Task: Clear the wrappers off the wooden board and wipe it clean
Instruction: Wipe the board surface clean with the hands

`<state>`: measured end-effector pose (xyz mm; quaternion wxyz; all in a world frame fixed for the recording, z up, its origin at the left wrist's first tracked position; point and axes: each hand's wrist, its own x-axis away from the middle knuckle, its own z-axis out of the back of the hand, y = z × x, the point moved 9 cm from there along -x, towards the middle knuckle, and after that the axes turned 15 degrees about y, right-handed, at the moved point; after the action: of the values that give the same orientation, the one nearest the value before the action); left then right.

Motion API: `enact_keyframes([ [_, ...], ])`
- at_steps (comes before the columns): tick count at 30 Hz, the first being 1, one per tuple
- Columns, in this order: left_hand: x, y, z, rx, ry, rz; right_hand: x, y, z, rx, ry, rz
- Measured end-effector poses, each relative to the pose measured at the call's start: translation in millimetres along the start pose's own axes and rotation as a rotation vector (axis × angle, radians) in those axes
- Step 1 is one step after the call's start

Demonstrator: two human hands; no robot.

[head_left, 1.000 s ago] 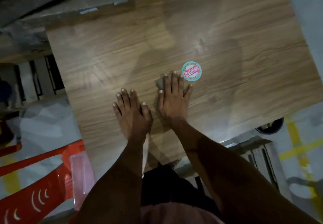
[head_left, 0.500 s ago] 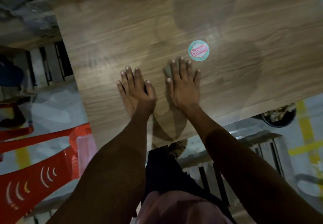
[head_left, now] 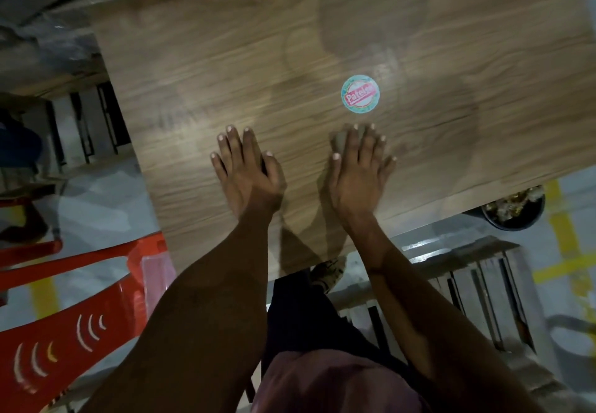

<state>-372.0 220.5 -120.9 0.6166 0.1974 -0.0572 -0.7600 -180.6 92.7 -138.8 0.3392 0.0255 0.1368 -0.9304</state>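
Observation:
The wooden board (head_left: 225, 67) fills the upper middle of the head view. A round teal and red sticker (head_left: 360, 93) lies on it, just beyond my right hand. My right hand (head_left: 358, 174) lies flat with straight fingers, pressing a small grey cloth (head_left: 339, 142) whose edge shows past the fingertips on the left. My left hand (head_left: 246, 170) rests flat on the bare board to the left, fingers straight, with nothing under it that I can see. No wrappers show on the board.
A black bin (head_left: 512, 209) holding crumpled wrappers stands on the floor under the board's right near corner. A red plastic chair (head_left: 64, 332) is at the lower left. Metal slatted frames (head_left: 477, 299) sit under the near edge. My foot (head_left: 327, 272) shows below.
My right hand with the cloth has slid to the right, widening the gap to my left hand. The view has shifted, and the bin has come into sight at the right.

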Motion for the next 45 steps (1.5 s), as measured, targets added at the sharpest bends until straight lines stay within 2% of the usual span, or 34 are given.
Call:
enact_keyframes([
  [2, 0, 0, 1, 0.013, 0.041, -0.024, 9, -4, 0, 0.018, 0.003, -0.029],
  [6, 2, -1, 1, 0.028, 0.073, -0.033, 40, -38, -3, -0.036, -0.101, 0.317],
  [8, 1, 0, 1, 0.019, 0.066, -0.032, 42, -31, -1, -0.030, -0.117, 0.396],
  [13, 2, -1, -2, -0.038, 0.010, -0.018, 30, 14, 7, 0.025, -0.044, 0.042],
  [15, 2, -2, -4, -0.054, -0.004, -0.020, 42, 0, 7, 0.009, -0.059, 0.086],
  [18, 3, -2, -4, -0.037, 0.002, -0.012, 68, -18, 7, -0.032, -0.110, 0.354],
  [19, 2, -2, -3, -0.024, 0.004, -0.005, 70, -13, 9, -0.036, -0.108, 0.387],
  [20, 2, -2, -3, -0.018, 0.003, 0.000, 68, -4, 11, -0.035, -0.095, 0.369],
  [24, 2, -2, -1, -0.015, 0.022, -0.006, 65, 34, 17, -0.016, -0.043, 0.050],
  [26, 2, -3, 0, -0.003, 0.037, 0.000, 77, 24, 16, -0.019, -0.073, 0.086],
  [30, 3, -2, -2, 0.001, 0.006, 0.011, 101, 10, 17, -0.059, -0.110, 0.342],
  [32, 2, -3, -3, -0.021, -0.007, 0.017, 94, 26, 21, -0.053, -0.073, 0.259],
  [35, 2, -2, -2, -0.057, 0.001, 0.009, 95, 55, 25, -0.043, -0.044, -0.001],
  [37, 3, -1, -2, -0.051, 0.000, 0.007, 109, 50, 24, -0.060, -0.072, 0.035],
  [41, 3, 0, -2, -0.031, 0.000, -0.005, 133, 38, 26, -0.080, -0.115, 0.296],
  [43, 3, 0, -3, -0.023, -0.001, -0.013, 126, 52, 28, -0.059, -0.094, 0.238],
  [45, 3, -1, -2, -0.016, 0.002, -0.012, 120, 71, 30, -0.041, -0.076, 0.068],
])
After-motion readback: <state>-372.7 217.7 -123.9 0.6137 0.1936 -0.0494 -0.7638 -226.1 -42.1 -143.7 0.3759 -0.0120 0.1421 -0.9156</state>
